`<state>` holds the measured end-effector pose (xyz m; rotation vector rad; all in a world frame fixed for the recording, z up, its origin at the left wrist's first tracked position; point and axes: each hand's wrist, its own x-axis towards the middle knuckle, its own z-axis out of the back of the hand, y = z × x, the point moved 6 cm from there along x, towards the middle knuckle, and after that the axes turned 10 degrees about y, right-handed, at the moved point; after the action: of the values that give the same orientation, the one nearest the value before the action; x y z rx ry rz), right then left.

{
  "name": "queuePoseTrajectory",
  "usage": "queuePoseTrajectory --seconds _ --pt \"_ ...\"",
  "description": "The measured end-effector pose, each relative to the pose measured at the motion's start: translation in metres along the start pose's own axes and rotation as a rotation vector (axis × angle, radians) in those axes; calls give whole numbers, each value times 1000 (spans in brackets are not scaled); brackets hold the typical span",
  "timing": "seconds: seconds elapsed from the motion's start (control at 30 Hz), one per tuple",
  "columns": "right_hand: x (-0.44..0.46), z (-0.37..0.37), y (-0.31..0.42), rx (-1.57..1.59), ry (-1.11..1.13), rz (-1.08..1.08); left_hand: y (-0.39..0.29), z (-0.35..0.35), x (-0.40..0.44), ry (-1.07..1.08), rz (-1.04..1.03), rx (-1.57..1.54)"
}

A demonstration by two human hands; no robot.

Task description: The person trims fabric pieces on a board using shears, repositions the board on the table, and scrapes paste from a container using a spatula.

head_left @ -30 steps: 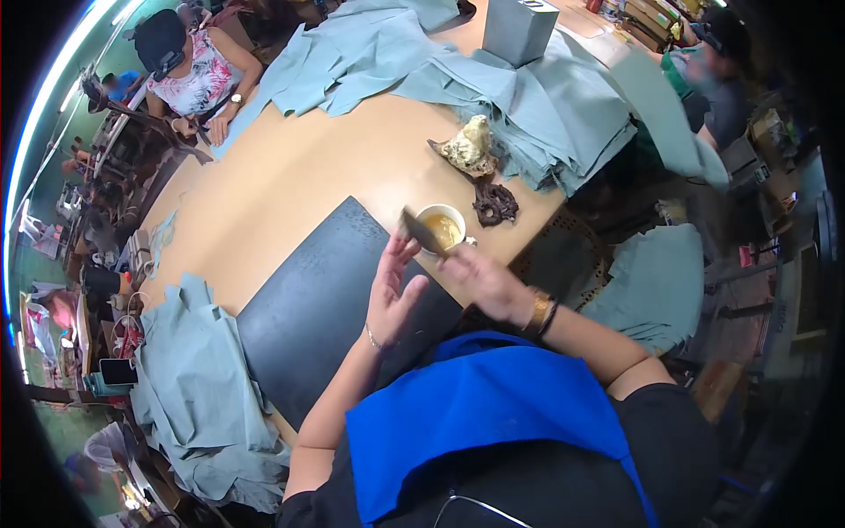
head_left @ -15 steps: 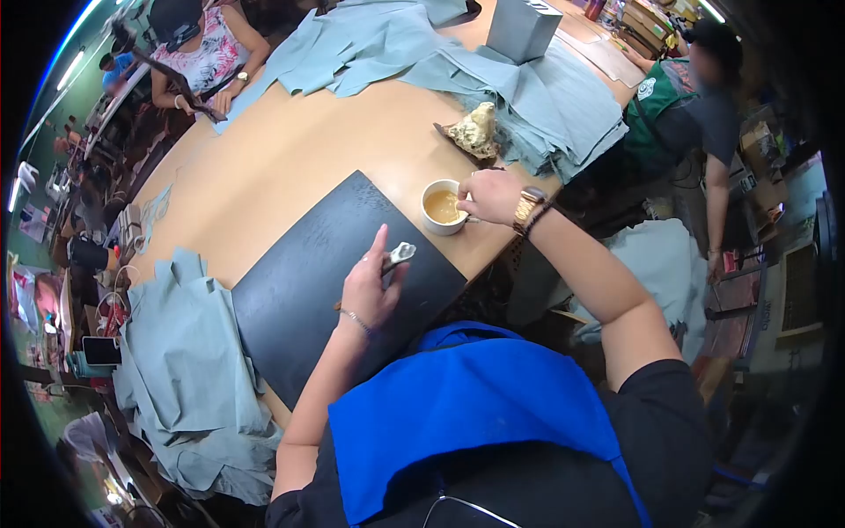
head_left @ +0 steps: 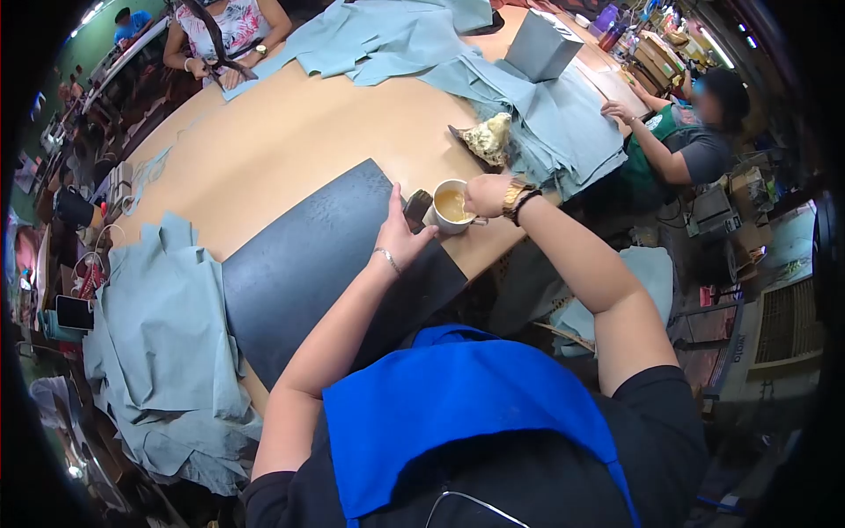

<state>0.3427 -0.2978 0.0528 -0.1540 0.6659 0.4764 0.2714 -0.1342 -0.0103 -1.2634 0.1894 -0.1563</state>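
Observation:
A white cup of tan, milky liquid stands on the table near its right edge. My right hand is over the cup's right rim, fingers pinched together at the liquid. What they pinch, if anything, is hidden. My left hand is just left of the cup, above the black mat. Between its thumb and fingers shows a dark brown, blunt-ended tool, held against or very near the cup; its exact kind is unclear.
A cream, crusted lump lies beyond the cup. Pale blue-green leather sheets with a grey metal block cover the far right; more sheets hang at left. One co-worker sits across; another is at right.
My left hand has moved up and right to the cup, turning its tool from a silvery end to a dark end. My right hand stays at the cup. The right co-worker's arm has risen to the table.

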Motion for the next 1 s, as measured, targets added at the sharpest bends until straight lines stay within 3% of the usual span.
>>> queuePoseTrajectory --seconds 0.07,0.17,0.33,0.4,0.43,0.53,0.6,0.63,0.73,0.83,0.93,1.0 --pt "-1 -2 -12 199 -8 38 4 -6 6 -14 -18 52" --pt "-11 4 -22 266 -217 76 -9 -9 8 -49 16 21" --pt "-34 3 -9 618 -444 242 -3 -11 17 -133 -198 -470" --pt "-41 -23 22 949 -151 313 -29 -2 2 -81 -134 -739" --pt "-49 -32 40 1071 -119 382 -46 -1 -7 -128 -157 -879" --pt "-62 -47 82 1327 -64 641 -53 0 -15 8 -209 -1199" --pt "-73 -56 100 1391 140 636 -65 3 -23 66 -217 -1221" --pt "-75 -57 104 1430 123 658 -69 5 -26 88 -217 -1228" --pt "-77 -55 103 1481 -178 682 -92 13 -35 168 -172 -1034" --pt "-75 -57 95 1535 -216 673 -94 8 -46 255 -134 -894" --pt "-90 -41 83 1336 -541 679 -87 10 -52 246 -221 -730" --pt "-81 -36 67 1361 -606 654 -92 15 -59 193 -277 -595"
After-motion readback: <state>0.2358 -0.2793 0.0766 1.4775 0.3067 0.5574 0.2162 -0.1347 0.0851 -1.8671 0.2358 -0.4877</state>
